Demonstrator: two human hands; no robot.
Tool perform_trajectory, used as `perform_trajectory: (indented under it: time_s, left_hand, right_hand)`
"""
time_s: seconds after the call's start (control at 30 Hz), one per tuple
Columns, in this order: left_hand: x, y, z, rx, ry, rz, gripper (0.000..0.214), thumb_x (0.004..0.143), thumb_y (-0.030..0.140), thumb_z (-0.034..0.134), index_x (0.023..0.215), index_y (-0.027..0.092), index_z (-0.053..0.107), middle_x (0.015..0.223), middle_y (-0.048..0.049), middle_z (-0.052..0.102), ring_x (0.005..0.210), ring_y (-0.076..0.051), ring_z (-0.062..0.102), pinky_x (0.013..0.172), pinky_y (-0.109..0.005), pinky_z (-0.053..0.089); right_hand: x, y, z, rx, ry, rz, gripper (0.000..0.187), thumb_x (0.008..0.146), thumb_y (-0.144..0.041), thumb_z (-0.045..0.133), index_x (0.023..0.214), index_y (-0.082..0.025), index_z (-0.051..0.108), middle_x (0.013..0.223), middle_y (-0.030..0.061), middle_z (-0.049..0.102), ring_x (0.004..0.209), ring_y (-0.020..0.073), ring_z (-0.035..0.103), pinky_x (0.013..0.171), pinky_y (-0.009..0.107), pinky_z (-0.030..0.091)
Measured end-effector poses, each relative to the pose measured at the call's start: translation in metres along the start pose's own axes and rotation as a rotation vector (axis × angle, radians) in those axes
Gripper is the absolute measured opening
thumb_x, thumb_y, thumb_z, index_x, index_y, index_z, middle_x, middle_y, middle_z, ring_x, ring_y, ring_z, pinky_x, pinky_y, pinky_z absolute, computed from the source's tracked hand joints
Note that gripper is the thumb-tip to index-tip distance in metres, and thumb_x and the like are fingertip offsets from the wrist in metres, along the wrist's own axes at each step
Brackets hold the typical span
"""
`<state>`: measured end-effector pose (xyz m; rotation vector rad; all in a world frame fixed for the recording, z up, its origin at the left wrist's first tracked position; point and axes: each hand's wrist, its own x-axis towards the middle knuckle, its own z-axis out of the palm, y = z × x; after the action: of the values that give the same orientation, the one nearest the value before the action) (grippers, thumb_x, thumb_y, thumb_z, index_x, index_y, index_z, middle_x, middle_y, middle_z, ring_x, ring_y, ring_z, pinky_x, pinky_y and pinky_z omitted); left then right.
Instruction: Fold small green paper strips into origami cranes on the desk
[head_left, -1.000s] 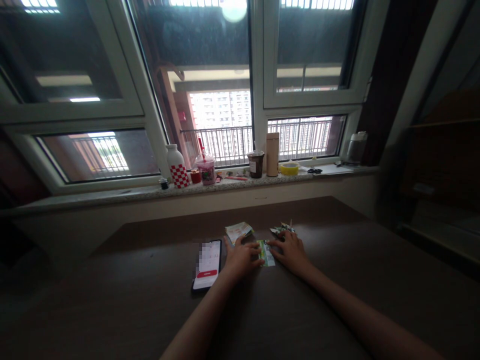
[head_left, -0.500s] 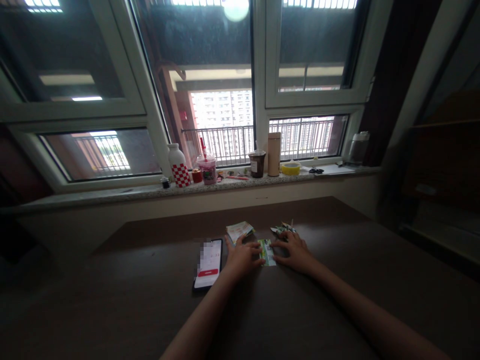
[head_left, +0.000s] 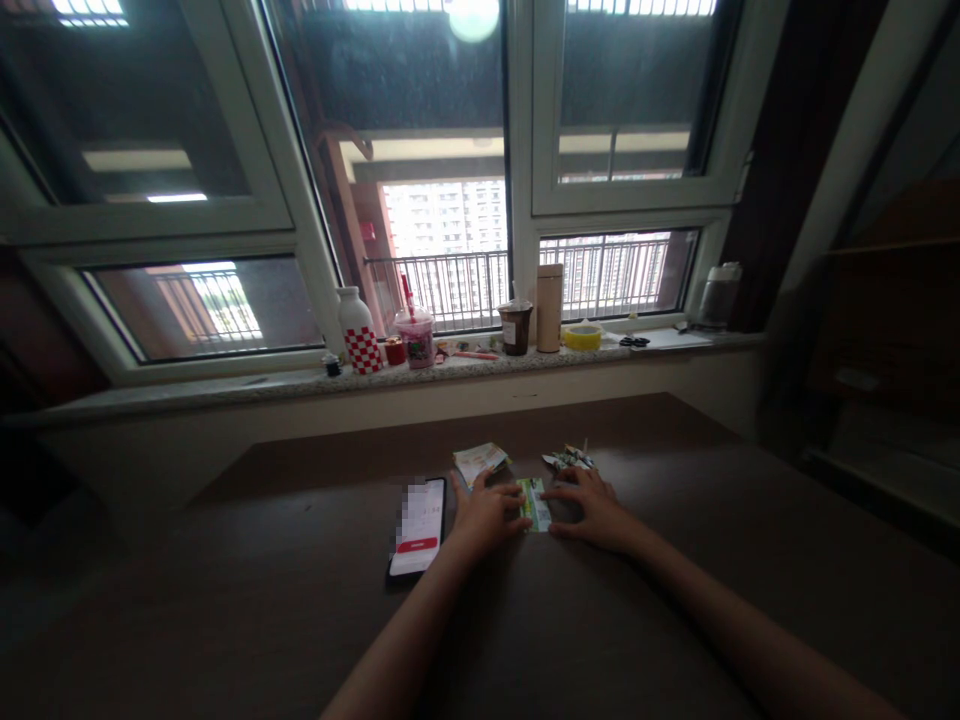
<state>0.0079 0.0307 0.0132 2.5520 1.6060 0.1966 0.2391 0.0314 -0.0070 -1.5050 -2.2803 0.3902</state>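
A small green-and-white printed paper (head_left: 535, 506) lies flat on the brown table (head_left: 315, 610) between my two hands. My left hand (head_left: 484, 518) rests at its left edge, fingers spread and fingertips touching it. At the right edge is my right hand (head_left: 596, 512), fingers apart, its index fingertip and thumb by the paper. Beyond my right hand sits a bunch of folded paper pieces (head_left: 568, 457), partly hidden by the fingers. A loose stack of printed papers (head_left: 478, 461) lies just past my left hand.
Left of my left forearm lies a phone (head_left: 416, 530) with its screen lit. Along the windowsill (head_left: 300, 380) stand a checkered bottle (head_left: 360, 330), a pink drink cup (head_left: 415, 338), a dark drink cup (head_left: 515, 328), a tan flask (head_left: 549, 308) and a yellow tape roll (head_left: 583, 337).
My right hand's fingers have shifted slightly on the paper, showing a bit more of its right side. My left hand, the phone and the stacks stay where they were.
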Motion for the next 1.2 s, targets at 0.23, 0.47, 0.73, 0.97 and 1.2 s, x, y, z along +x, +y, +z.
perform_trajectory:
  time_s: [0.23,0.47,0.73,0.97,1.2]
  left_hand:
    - [0.000,0.000,-0.001,0.008,-0.024,0.004,0.044,0.085,0.063,0.050,0.122,0.042,0.062,0.144,-0.0009,0.053,0.145,-0.041,0.019,0.100,-0.081,-0.009]
    - [0.000,-0.001,0.000,-0.005,-0.006,0.008,0.044,0.084,0.064,0.052,0.120,0.041,0.063,0.143,-0.0011,0.055,0.144,-0.041,0.021,0.097,-0.083,-0.011]
    - [0.000,-0.002,0.002,-0.048,0.020,0.012,0.039,0.085,0.060,0.054,0.118,0.041,0.065,0.141,-0.0001,0.056,0.144,-0.041,0.022,0.100,-0.081,-0.012]
    - [0.000,-0.002,0.003,-0.095,0.049,0.007,0.037,0.083,0.056,0.060,0.115,0.040,0.067,0.138,-0.0007,0.059,0.143,-0.042,0.024,0.099,-0.080,-0.016]
    - [0.001,-0.002,0.004,-0.070,0.056,0.021,0.036,0.083,0.056,0.060,0.115,0.041,0.066,0.138,-0.0007,0.059,0.143,-0.041,0.025,0.100,-0.081,-0.012]
  right_hand:
    - [0.003,0.004,0.004,0.066,0.104,-0.013,0.024,0.085,-0.047,0.061,0.103,-0.039,0.074,0.121,0.0046,0.057,0.121,0.0274,0.044,0.104,0.046,0.033]
    - [0.007,0.007,0.006,0.046,0.111,-0.002,0.018,0.085,-0.043,0.061,0.091,-0.039,0.078,0.121,0.0034,0.058,0.120,0.0278,0.044,0.103,0.046,0.034]
    - [0.012,-0.005,0.008,-0.103,0.166,0.109,0.024,0.092,-0.046,0.053,0.105,-0.044,0.073,0.127,0.0038,0.052,0.122,0.0275,0.041,0.102,0.047,0.034]
    - [0.013,-0.010,0.015,-0.244,0.204,0.149,0.028,0.093,-0.044,0.052,0.117,-0.046,0.065,0.133,0.0074,0.048,0.126,0.0305,0.040,0.102,0.050,0.032]
    - [0.014,-0.012,0.019,-0.287,0.240,0.135,0.031,0.093,-0.042,0.052,0.122,-0.043,0.064,0.131,0.0090,0.050,0.125,0.0297,0.041,0.102,0.049,0.031]
